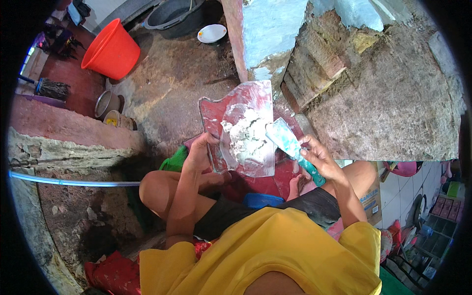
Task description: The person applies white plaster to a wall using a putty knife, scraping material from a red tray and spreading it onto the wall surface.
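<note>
Lumpy white paste (pixel 244 135) on clear sheet (pixel 260 93), perhaps plastic, in left hand (pixel 198 151), scraper (pixel 285 138) in right hand (pixel 319 158)

One board (pixel 214 117), one scraper (pixel 285 138), one red bucket (pixel 112 53), one plate (pixel 213 34)

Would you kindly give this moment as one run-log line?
left hand: holds clear sheet by its left edge | right hand: holds scraper near sheet's right edge | white paste: spread on sheet
</note>
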{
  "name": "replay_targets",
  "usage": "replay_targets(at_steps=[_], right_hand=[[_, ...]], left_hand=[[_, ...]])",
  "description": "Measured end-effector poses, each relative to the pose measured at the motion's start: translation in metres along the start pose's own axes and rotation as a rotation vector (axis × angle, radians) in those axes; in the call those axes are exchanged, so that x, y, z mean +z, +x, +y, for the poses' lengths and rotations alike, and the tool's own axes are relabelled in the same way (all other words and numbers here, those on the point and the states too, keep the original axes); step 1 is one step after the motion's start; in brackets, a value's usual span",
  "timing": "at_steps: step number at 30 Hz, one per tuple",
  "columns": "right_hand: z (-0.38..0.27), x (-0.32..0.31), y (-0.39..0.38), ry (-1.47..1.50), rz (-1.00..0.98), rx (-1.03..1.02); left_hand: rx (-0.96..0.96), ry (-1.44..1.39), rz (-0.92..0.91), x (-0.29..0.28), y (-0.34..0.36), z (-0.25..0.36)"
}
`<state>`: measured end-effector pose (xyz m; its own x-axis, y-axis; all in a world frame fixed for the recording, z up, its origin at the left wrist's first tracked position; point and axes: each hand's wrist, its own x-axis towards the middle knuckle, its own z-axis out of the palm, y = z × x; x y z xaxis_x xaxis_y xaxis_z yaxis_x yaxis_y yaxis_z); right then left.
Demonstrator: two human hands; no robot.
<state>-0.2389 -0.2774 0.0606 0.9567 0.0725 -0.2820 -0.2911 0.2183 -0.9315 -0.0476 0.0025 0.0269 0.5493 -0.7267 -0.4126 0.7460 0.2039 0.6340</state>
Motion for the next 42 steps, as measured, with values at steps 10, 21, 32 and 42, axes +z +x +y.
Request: replay_targets(at_steps=[10, 21, 32, 42], right_hand=[[-0.054, -0.019, 0.021, -0.008, 0.13, -0.171], [-0.183, -0.021, 0.12, -1.337, 0.708, -1.222], [-0.262, 0.005, 0.111, -2.158, 0.693, -1.127], [-0.287, 0.026, 0.103, -2.44, 0.603, -0.844]], left_hand=[[0.09, -0.12, 0.179, 0.019, 0.014, 0.006], [0.342, -0.403, 0.101, 0.013, -0.001, 0.03], [0.319, -0.485, 0.079, 0.012, 0.0, 0.034], [0.268, -0.466, 0.095, 0.003, 0.006, 0.026]])
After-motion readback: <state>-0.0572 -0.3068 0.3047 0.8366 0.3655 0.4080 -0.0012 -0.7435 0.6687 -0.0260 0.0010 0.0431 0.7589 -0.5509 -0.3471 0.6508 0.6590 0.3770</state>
